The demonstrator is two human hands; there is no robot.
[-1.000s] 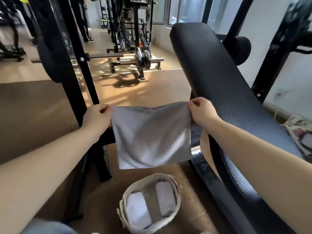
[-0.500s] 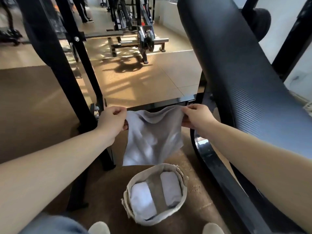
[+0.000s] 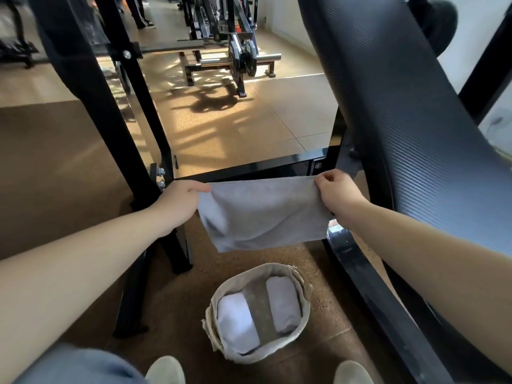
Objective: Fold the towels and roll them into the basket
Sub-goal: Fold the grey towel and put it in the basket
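- Wider now than before: I hold one gray towel (image 3: 263,214) stretched flat.
- Left grip (image 3: 180,202) and right grip (image 3: 336,195) each pinch a top corner.
- It hangs above one basket (image 3: 250,356) holding two rolled towels (image 3: 238,321).

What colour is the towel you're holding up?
Light grey. The head view shows the plain cloth towel stretched between the left hand and the right hand.

Cork floor (image 3: 277,117) — basket (image 3: 303,322) resting on it

A gym: padded bench (image 3: 410,112), barbell (image 3: 221,60) (plates loaded), black rack (image 3: 133,112).
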